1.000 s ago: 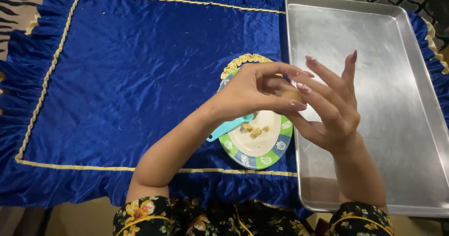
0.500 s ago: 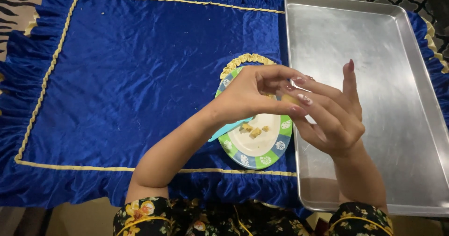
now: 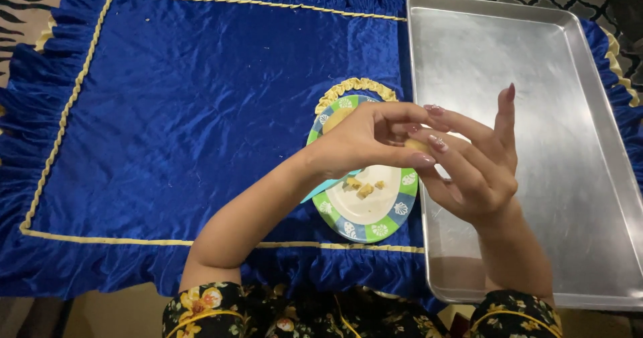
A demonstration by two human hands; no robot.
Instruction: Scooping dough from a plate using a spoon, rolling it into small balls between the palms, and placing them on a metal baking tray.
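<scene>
My left hand (image 3: 365, 139) and my right hand (image 3: 473, 160) meet above a small round plate (image 3: 395, 208) with a green, blue and white patterned rim. Between the fingertips of both hands sits a small yellowish lump of dough (image 3: 420, 144), mostly hidden by the fingers. The right index finger points up. On the plate lie a few small yellow pieces (image 3: 364, 189), and a light blue utensil (image 3: 321, 188) pokes out from under my left wrist. A yellow frilled piece (image 3: 355, 86) lies at the plate's far edge.
A large bare metal baking tray (image 3: 569, 110) lies to the right, its near left corner under my right forearm. Everything rests on a blue satin cloth (image 3: 181, 110) with yellow piping and a ruffled border. Patterned floor shows beyond the far edge.
Both hands have stayed over the plate. The fingers have shifted slightly around the lump, with the right hand's fingers curling closer over it.
</scene>
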